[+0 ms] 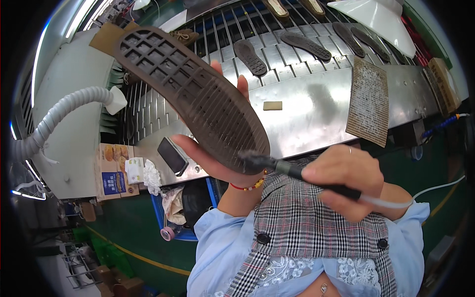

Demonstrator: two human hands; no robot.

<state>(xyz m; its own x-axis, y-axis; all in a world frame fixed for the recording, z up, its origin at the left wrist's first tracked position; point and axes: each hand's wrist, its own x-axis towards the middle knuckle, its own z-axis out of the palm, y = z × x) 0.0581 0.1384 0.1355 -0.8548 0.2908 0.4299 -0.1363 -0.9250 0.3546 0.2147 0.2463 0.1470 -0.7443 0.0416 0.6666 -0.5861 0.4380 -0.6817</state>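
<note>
Holding sole (198, 99) up over near edge of bench (302, 128), hollowed face toward camera, w/ gridded end to upper L & ribbed end to lower R. Supporting from beneath in L hand (213, 161), w/ palm under ribbed half, thumb out past lower L edge, fingertips just past upper R edge; spread wide but bearing the full load. Gripping brush (289, 169) in R hand, (349, 180) fingers curled snug round dark handle, tube (391, 202) off the rear, bristles at ribbed end; can't tell how hard pressed. Looks light enough for one hand, prob. rubbery: stiff enough to span the palm w/o sagging, poss. w/ some flex mid-length. Prob. not fragile. Shiny along ribs, so maybe wet or tacky, slippery if so; can't be sure. Best held by underside or outer rim, approx. mid-length for balance, w/ fingers off ribs & brushed end.
</note>
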